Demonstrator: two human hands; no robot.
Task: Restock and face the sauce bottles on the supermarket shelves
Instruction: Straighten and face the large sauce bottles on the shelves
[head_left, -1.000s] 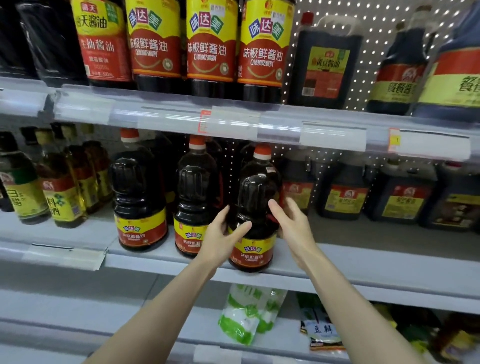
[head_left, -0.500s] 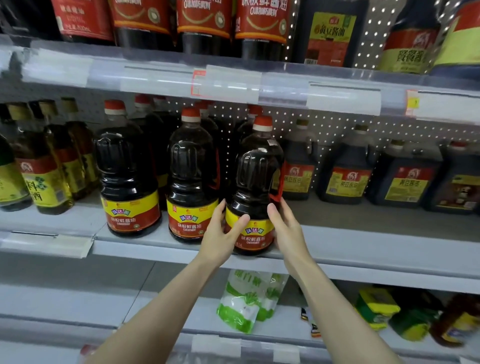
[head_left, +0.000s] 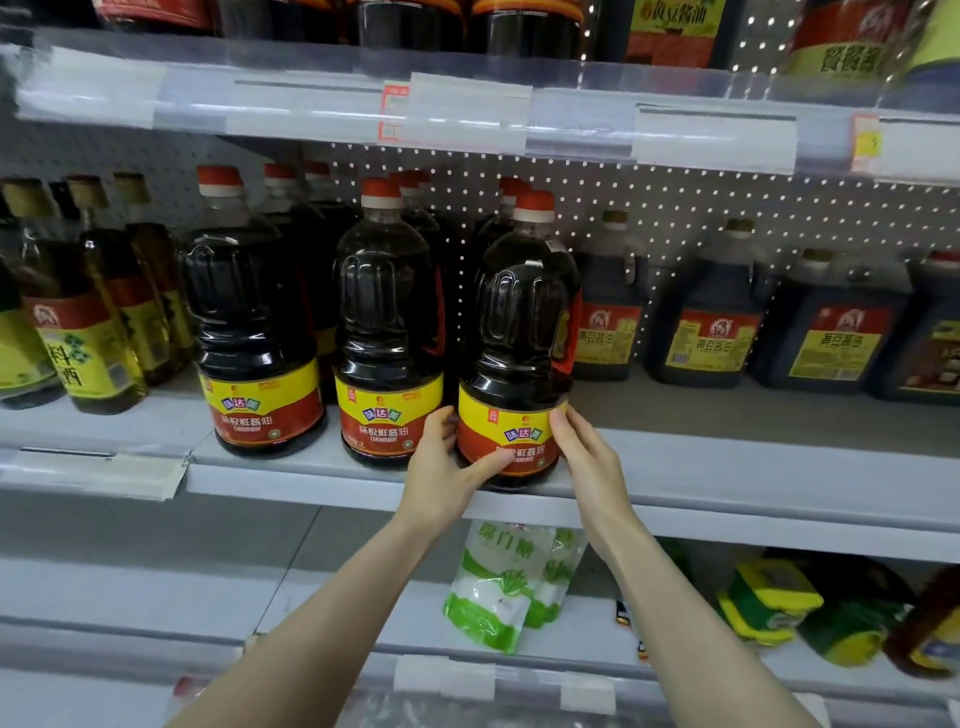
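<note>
Head view, left hand (head_left: 441, 478) gripping sauce bottle (head_left: 519, 338), right hand (head_left: 589, 462) flat against it, matching bottle (head_left: 387, 322) just left

Three sauce bottles (head_left: 387, 332) stand in a row at the front edge of the middle shelf (head_left: 727, 467), each with more lined up behind it. The left hand (head_left: 441, 473) and right hand (head_left: 587, 457) flank the rightmost bottle (head_left: 519, 353), touching its sides. Slimmer bottles (head_left: 88, 332) stand further left, and jugs (head_left: 711, 322) sit set back on the right. Pouches (head_left: 498, 587), perhaps two, sit on the shelf below (head_left: 363, 613).
</note>
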